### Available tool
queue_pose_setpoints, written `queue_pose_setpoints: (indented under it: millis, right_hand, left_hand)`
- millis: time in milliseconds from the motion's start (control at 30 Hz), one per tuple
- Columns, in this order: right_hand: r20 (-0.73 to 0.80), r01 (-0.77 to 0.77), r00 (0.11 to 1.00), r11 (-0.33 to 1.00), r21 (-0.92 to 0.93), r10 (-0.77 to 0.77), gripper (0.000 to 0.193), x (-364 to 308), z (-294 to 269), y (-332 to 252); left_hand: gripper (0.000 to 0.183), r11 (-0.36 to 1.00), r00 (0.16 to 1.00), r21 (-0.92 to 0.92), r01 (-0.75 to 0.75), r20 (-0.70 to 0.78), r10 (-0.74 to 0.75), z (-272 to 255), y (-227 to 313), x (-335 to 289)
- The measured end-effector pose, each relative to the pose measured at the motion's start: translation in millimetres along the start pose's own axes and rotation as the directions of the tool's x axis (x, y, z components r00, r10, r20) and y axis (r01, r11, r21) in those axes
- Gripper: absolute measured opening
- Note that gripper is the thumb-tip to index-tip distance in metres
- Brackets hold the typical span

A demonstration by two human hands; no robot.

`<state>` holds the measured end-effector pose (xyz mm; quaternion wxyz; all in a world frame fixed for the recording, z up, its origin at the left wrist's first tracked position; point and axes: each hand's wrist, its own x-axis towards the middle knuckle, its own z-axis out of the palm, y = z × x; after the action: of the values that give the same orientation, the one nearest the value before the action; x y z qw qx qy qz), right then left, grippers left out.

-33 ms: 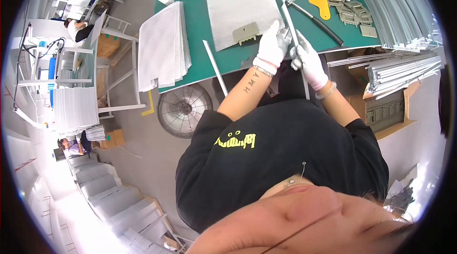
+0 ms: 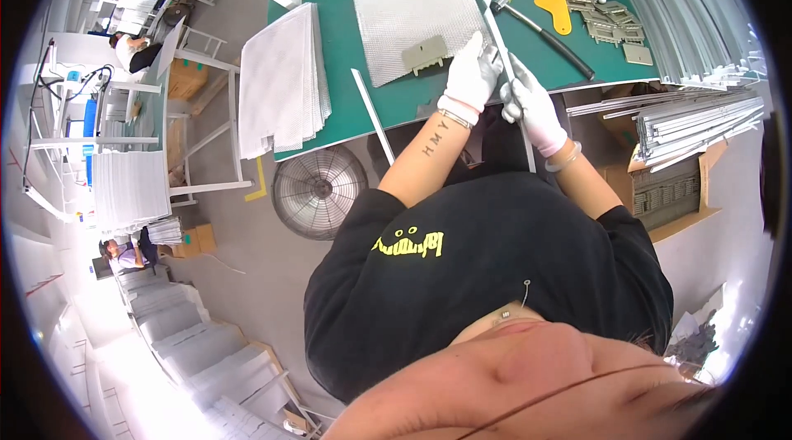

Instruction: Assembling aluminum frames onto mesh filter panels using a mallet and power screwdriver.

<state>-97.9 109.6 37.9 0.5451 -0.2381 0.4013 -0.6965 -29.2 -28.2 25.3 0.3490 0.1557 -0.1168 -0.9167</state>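
I work at the near edge of the green table (image 2: 346, 68), both hands in white gloves. My left hand (image 2: 472, 73) rests on the lower right corner of the mesh sheet (image 2: 408, 7) with the fingers curled down, pressing it flat beside the grey clip (image 2: 425, 52). My right hand (image 2: 528, 106) is closed around the long metal strip (image 2: 502, 44), which runs along the right edge of the mesh and sticks out past the table edge toward my body.

To do this well I judge I should keep the mesh pinned so it cannot slide, line the strip up true with the mesh edge, and guide it evenly instead of forcing it, since a thin strip bends easily.

The strip looks slim, straight and pale silver. The mesh is a fine grey rectangle, lying flat. Right of the strip lie a hammer (image 2: 544, 25) and a yellow scraper (image 2: 557, 9); left of the mesh sits a stack of mesh sheets (image 2: 280, 81)
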Motion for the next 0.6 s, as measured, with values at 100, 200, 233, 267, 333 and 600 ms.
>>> queue_pose_setpoints:
  millis: [100, 200, 233, 267, 333, 600]
  right_hand:
    - [0.002, 0.015, 1.0, 1.0, -0.008, -0.015, 0.062, 9.2, -6.0, 0.4]
    - [-0.016, -0.018, 1.0, 1.0, 0.006, 0.018, 0.062, 8.4, -7.6, 0.7]
    - [-0.028, -0.005, 1.0, 0.998, -0.063, 0.004, 0.06, 7.7, -7.8, 1.9]
    - [-0.039, 0.005, 0.999, 0.991, -0.131, -0.011, 0.059, 6.9, -7.2, 2.4]
    - [-0.084, -0.003, 0.996, 0.981, -0.193, -0.013, 0.057, 6.2, -1.8, 0.8]
    - [-0.156, -0.018, 0.987, 0.947, -0.32, -0.034, 0.055, 4.4, 3.4, 1.1]
  left_hand:
    - [0.03, 0.999, 0.998, -0.039, 0.013, -0.06, -0.015, 3.4, 1.7, 25.8]
    - [0.027, 0.998, 0.998, -0.054, -0.012, -0.063, 0.008, -12.7, 0.5, 34.6]
    - [0.025, 0.998, 0.999, 0.034, -0.052, -0.012, 0.052, -14.0, 0.4, 33.6]
    - [0.024, 0.988, 0.995, 0.12, -0.096, 0.043, 0.092, -15.0, 0.2, 32.7]
    - [0.021, 0.987, 0.994, 0.113, -0.112, 0.024, 0.11, -12.7, -1.6, 32.0]
    - [0.017, 0.96, 0.975, 0.174, -0.221, 0.025, 0.22, -8.9, -11.1, 29.0]
